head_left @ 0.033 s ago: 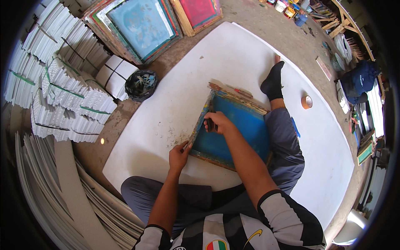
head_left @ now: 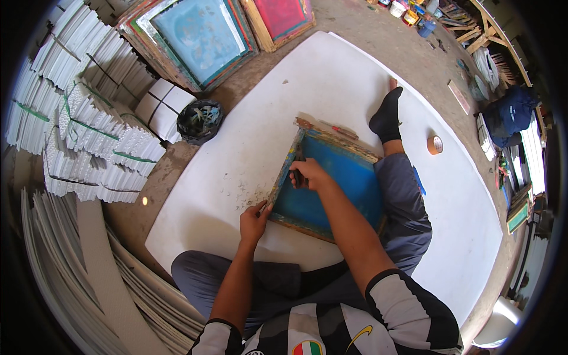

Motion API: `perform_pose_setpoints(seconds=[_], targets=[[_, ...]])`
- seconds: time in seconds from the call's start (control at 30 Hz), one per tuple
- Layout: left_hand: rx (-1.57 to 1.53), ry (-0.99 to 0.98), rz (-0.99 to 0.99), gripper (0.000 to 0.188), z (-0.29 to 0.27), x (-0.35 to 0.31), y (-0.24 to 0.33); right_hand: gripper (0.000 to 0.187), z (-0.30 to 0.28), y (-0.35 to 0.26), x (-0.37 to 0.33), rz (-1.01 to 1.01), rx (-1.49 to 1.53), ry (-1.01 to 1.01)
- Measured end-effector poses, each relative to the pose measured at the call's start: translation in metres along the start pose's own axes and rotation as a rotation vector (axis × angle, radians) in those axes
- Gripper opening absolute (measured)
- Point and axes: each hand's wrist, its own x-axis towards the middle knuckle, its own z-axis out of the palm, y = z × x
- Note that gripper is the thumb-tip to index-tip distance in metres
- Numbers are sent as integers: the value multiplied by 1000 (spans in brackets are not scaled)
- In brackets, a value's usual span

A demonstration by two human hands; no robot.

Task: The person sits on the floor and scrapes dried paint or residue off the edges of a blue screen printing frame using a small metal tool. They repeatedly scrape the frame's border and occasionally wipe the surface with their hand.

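A wooden screen frame (head_left: 349,145) with blue mesh (head_left: 346,177) lies tilted on the white sheet, its right side against my right leg. My left hand (head_left: 254,222) is closed on the frame's left side near its lower corner, thumb and fingertips at the wood. Higher along that side, my right hand (head_left: 309,175) is wrapped round a small dark hand tool (head_left: 299,177); my fingers hide its working end and exact kind. Small curled scraps (head_left: 239,190) lie scattered left of the frame. Beyond its far edge rests a thin red-handled tool (head_left: 343,131).
The white sheet (head_left: 195,177) spreads under me. A roll of tape (head_left: 435,145) sits to the right of my foot. A black bag-lined bin (head_left: 200,122), strapped white stacks (head_left: 94,124) and long strips (head_left: 77,266) stand left. More framed screens (head_left: 201,41) lean at the back.
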Motion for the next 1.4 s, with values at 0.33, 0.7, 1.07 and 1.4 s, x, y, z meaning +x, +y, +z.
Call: perform_pose_setpoints(seconds=[0.33, 0.7, 1.07, 1.4], targets=[[-24, 72, 61, 37, 7, -2, 3, 46, 2, 18, 9, -300, -527, 274], [-338, 269, 76, 24, 13, 4, -17, 34, 50, 33, -38, -193, -627, -163], [-891, -3, -436, 44, -33, 20, -20, 49, 98, 81, -49, 266, -542, -583], [-961, 213, -499, 39, -38, 27, -27, 46, 53, 66, -44, 184, -222, -526]])
